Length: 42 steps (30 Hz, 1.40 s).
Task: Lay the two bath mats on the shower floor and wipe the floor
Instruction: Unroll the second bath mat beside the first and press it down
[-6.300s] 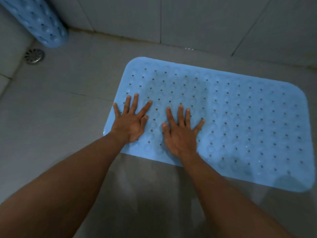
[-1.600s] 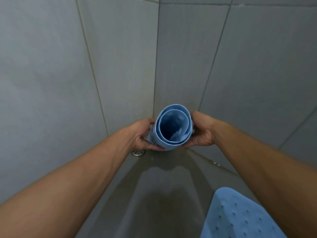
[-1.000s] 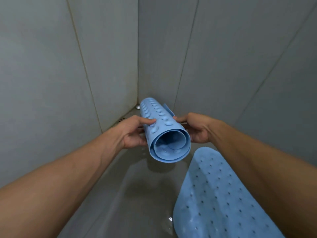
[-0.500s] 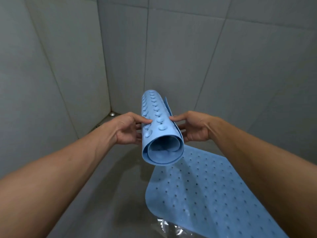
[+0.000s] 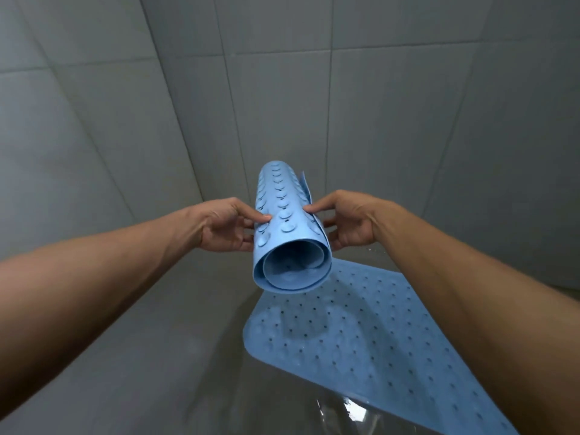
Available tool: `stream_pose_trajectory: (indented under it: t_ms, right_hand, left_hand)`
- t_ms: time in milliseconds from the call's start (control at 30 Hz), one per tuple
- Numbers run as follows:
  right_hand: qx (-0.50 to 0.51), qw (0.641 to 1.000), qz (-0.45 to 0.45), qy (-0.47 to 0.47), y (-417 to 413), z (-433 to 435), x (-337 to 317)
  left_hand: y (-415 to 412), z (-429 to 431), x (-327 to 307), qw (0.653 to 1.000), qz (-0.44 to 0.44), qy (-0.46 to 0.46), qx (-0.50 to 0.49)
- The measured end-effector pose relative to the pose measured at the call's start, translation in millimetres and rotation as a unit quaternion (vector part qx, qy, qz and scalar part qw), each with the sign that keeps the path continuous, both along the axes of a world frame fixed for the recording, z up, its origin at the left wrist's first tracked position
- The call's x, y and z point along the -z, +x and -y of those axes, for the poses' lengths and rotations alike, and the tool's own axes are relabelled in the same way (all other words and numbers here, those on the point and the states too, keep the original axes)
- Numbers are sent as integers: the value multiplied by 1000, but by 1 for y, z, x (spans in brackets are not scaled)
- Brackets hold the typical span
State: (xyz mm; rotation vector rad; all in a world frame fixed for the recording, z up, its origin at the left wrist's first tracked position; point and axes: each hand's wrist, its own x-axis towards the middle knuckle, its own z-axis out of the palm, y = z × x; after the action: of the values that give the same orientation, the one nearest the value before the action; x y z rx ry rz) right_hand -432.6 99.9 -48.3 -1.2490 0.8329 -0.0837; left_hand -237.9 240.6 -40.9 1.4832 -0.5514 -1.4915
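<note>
A rolled blue bath mat (image 5: 287,215) with suction cups on its outside hangs in the air in front of me, its open end facing me. My left hand (image 5: 224,226) grips its left side and my right hand (image 5: 348,219) pinches the loose outer edge on its right side. A second blue bath mat (image 5: 370,337), dotted with small holes, lies flat on the wet grey shower floor (image 5: 175,356) below and to the right of the roll. My right forearm covers part of the flat mat.
Grey tiled walls (image 5: 282,105) close in at the back and on the left, meeting in a corner behind the roll. A shiny film of water (image 5: 342,412) lies on the floor by the flat mat's near edge. Bare floor stretches left of the flat mat.
I lifted the rolled mat out of the corner and brought it toward me over the flat mat. My view swung right, so the drain dropped out of sight.
</note>
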Motion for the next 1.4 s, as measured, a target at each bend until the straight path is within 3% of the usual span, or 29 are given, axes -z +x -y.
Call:
stream_pose_trajectory:
  t_ms: [300, 467, 600, 900, 1033, 1400]
  right_hand:
    - [-120, 992, 25, 28, -53, -39, -4]
    - [-174, 983, 47, 44, -82, -78, 13]
    - [-190, 982, 14, 5, -109, -94, 16]
    - [-63, 997, -38, 25, -159, -158, 49]
    - [-16, 998, -62, 18, -178, -202, 80]
    - [102, 992, -20, 70, -208, -302, 144]
  left_hand:
    - [-64, -63, 1, 999, 5, -27, -31]
    - [-104, -113, -4, 998, 28, 12, -54]
    - [-123, -132, 1, 999, 24, 30, -27]
    - [-157, -165, 78, 998, -10, -18, 58]
    - [-170, -184, 97, 996, 0, 6, 91]
    - [-188, -236, 162, 990, -3, 66, 126]
